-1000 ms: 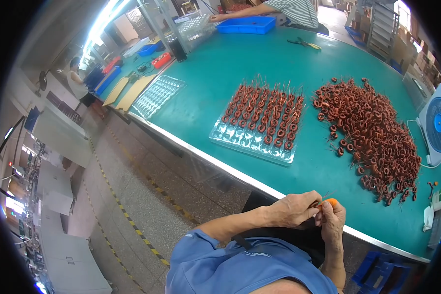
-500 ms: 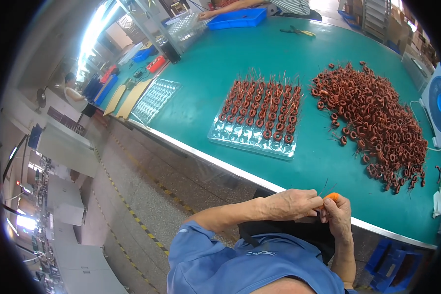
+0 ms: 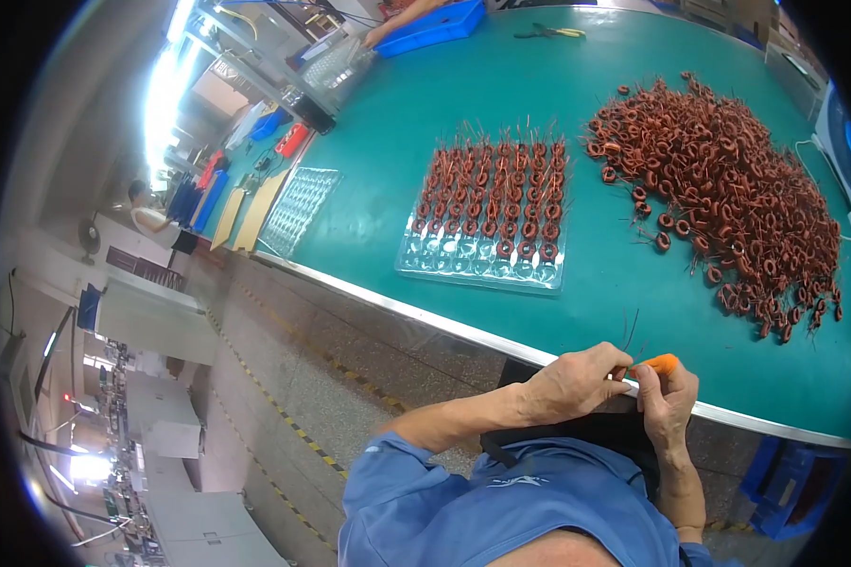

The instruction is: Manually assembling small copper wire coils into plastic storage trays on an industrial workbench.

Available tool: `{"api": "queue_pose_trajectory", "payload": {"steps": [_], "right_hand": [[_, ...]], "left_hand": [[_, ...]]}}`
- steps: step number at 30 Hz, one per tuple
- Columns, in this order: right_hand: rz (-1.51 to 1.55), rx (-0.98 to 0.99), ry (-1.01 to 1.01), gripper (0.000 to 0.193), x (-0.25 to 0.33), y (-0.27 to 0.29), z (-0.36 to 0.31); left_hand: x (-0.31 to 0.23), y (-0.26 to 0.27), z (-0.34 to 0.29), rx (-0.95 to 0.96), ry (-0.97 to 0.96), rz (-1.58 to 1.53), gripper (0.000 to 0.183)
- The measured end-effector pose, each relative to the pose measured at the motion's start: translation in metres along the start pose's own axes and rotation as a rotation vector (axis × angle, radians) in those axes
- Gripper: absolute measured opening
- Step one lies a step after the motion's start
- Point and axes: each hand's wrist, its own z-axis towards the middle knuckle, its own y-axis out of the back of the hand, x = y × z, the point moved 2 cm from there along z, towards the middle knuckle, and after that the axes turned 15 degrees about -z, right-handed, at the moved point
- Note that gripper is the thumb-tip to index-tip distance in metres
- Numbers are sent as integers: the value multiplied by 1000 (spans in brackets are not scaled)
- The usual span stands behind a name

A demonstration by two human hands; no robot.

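At the table's front edge my left hand (image 3: pixel 572 386) pinches a small copper-wound ring coil (image 3: pixel 620 372), mostly hidden by the fingers. Two thin dark wire leads (image 3: pixel 633 326) stick up from it. Close against it on the right is my right hand (image 3: pixel 669 402), thumb and fingers pressed together. An orange cover (image 3: pixel 664 363) sits over one of its fingertips; what the fingers grip is too small to make out. Beyond the hands lies a clear plastic tray (image 3: pixel 477 279), its back rows filled with upright ring coils (image 3: pixel 496 184) and several front pockets bare.
A large heap of ring coils (image 3: pixel 719 189) covers the right of the green table (image 3: pixel 369 161). Farther off are pliers (image 3: pixel 550 32), a blue bin (image 3: pixel 435 28) with another person's arm (image 3: pixel 402 21), and a second clear tray (image 3: pixel 300 210). A fan (image 3: pixel 843 156) stands at the right.
My hands have drawn slightly apart and shifted a little right in the picture. The orange-covered fingertip has moved away from my left fingers. The whole view has tilted, moving the table upward.
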Motion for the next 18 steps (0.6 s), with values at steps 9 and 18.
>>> {"api": "queue_pose_trajectory", "payload": {"steps": [9,18], "right_hand": [[173,109,-11,24,-19,7,4],[53,69,0,21,-18,5,6]], "left_hand": [[15,-12,-14,-37,335,-823,22],[-23,4,15,3,356,-762,24]]}}
